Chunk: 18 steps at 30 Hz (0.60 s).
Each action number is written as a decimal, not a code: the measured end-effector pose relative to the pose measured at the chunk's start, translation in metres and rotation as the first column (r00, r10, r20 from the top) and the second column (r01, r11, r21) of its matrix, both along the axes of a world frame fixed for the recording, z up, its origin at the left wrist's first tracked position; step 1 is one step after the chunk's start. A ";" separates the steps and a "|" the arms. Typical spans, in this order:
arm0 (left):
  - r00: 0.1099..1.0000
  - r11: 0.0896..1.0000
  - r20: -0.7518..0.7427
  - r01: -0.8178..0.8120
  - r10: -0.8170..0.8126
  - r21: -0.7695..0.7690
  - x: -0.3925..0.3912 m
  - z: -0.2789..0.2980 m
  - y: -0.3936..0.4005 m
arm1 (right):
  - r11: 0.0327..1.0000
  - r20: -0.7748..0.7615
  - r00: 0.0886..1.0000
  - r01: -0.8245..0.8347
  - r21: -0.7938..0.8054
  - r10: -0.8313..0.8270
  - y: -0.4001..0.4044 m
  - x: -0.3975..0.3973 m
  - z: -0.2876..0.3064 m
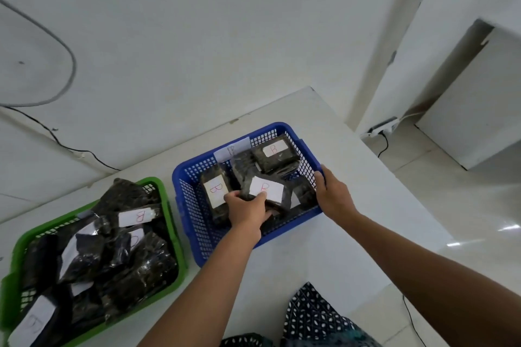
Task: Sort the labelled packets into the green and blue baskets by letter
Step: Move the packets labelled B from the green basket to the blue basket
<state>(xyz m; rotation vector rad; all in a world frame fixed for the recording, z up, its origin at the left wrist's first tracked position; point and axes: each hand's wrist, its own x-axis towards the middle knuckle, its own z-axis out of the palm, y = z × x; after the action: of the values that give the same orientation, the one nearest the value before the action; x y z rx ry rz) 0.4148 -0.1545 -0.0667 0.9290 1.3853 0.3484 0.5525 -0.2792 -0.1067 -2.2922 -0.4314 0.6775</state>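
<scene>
At the near edge of the white surface (324,262) is a bit of the person's dark dotted clothing (313,315). Both bare arms reach away from it. The green basket (166,205) sits at the near left corner. It is full of dark packets, and one packet (135,217) near its far side has a white label with a B.

The blue basket (191,222) is just beside it, to the right and farther back. The left hand (245,211) is inside it, with the grip curled round a dark packet with a B label (267,191). The right hand (332,197) holds the basket's right rim, its grip closed over the edge. More B packets (215,191) lie in this basket, one at the far right corner (276,155).

Past the far edge is a white wall (197,36) with a thin black cable (64,146).
</scene>
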 end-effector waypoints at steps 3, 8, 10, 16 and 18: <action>0.980 0.988 -0.173 0.115 -0.097 0.099 -0.001 -0.010 -0.006 | 0.994 0.000 0.998 0.055 0.098 -0.056 -0.001 0.000 -0.005; 0.870 0.874 -0.418 0.398 -0.263 0.280 -0.004 -0.004 -0.004 | 0.985 0.002 0.995 0.102 0.142 -0.103 0.000 0.001 -0.013; 0.819 0.801 -0.475 0.503 -0.322 0.325 -0.003 -0.002 -0.006 | 0.984 0.014 0.994 0.106 0.141 -0.109 0.000 0.000 -0.014; 0.683 0.670 -0.592 0.679 -0.428 0.299 0.003 -0.007 -0.023 | 0.986 -0.016 0.996 0.090 0.144 -0.089 0.000 -0.004 -0.013; 0.645 0.633 -0.634 0.714 -0.427 0.299 0.002 -0.009 -0.025 | 0.986 -0.025 0.997 0.081 0.144 -0.078 0.000 -0.003 -0.012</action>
<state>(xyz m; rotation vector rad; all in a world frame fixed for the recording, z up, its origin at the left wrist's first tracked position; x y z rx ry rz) 0.4170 -0.1795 -0.0762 2.0146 1.3597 -0.0638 0.5490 -0.2790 -0.1188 -2.1524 -0.3663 0.6077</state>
